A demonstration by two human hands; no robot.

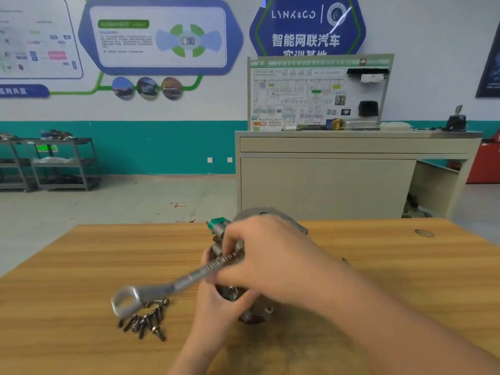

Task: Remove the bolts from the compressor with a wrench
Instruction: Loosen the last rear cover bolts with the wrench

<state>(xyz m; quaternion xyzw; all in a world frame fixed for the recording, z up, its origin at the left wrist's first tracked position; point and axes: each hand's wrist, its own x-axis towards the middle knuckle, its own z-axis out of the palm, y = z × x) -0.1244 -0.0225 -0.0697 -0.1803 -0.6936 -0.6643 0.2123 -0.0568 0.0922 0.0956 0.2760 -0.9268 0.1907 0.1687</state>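
Note:
A grey metal compressor (pixel 259 312) with a green plug (pixel 216 222) at its far end lies on the wooden table (pixel 81 266), mostly hidden by both hands. My right hand (pixel 270 255) grips the shaft of a silver wrench (pixel 167 286), whose ring end points left and looks blurred. My left hand (pixel 216 309) curls around the compressor's near left side from below. Several loose dark bolts (pixel 146 320) lie in a heap on the table just left of the compressor, under the wrench's ring end. The wrench's other end is hidden behind my right hand.
A beige cabinet (pixel 338 182) with a wiring-diagram board (pixel 316 93) stands behind the table. Grey shelf carts (pixel 54 163) stand at the far left wall. A round grommet (pixel 424 233) sits in the table's far right corner.

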